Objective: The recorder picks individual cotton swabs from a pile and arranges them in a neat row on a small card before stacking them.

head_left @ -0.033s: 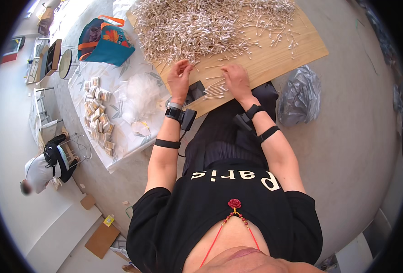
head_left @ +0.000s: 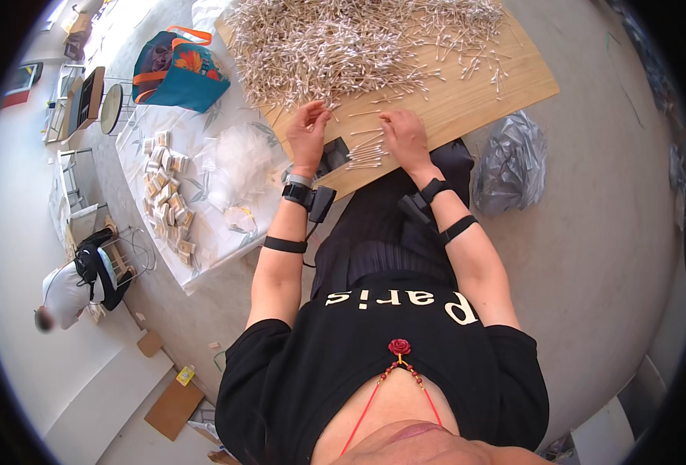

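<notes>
A large heap of cotton swabs [head_left: 327,54] covers the far part of the wooden board [head_left: 525,77]. My left hand [head_left: 308,133] is at the heap's near edge, its fingers curled into a pinch. What lies between those fingertips is too small to make out. To the right, my right hand [head_left: 406,139] has its thumb and fingers drawn together at the end of a single cotton swab [head_left: 365,114]. Between my wrists, a small row of loose swabs [head_left: 366,153] lies roughly side by side. A small dark box [head_left: 333,156] sits left of that row, close to my left wrist.
On the left, a patterned cloth [head_left: 149,128] bears several small swab packs [head_left: 165,186] and a pile of clear plastic bags [head_left: 238,163]. A teal bag with orange handles [head_left: 180,74] stands beyond. Right of my knees is a grey plastic bag [head_left: 511,163]. Another person [head_left: 68,291] sits far left.
My hands have barely shifted; the right fingertips have drawn very slightly to the right. Everything else stays where it was.
</notes>
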### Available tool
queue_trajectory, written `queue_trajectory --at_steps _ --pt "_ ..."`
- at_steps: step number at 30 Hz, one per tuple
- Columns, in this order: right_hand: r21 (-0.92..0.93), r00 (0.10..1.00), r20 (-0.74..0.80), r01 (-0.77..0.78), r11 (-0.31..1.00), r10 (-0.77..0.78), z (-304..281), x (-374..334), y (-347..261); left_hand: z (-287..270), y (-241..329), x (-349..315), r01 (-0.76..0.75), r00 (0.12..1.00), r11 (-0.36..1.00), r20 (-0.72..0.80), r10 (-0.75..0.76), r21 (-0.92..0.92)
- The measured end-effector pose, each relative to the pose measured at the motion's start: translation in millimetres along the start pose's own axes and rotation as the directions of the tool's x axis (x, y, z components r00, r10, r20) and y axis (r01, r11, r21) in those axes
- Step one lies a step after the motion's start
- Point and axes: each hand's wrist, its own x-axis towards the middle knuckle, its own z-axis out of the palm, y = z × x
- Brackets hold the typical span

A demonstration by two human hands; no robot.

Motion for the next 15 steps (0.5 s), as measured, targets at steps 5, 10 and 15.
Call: queue_trajectory --at_steps 5,10,15 --pt "0.050 0.996 -0.041 -0.078 0.996 0.080 -10 -7 3 24 11 -2 -0.120 0.988 0.974 0.114 0.099 0.193" --pt "0.041 0.994 -0.052 -0.098 0.994 0.100 -21 -19 6 41 14 -1 -0.346 0.930 0.816 0.283 0.233 0.463" --pt "0.072 0.992 -0.071 -0.103 0.992 0.108 -27 -22 -1 42 2 -1 -0.428 0.902 0.729 0.301 0.309 0.534"
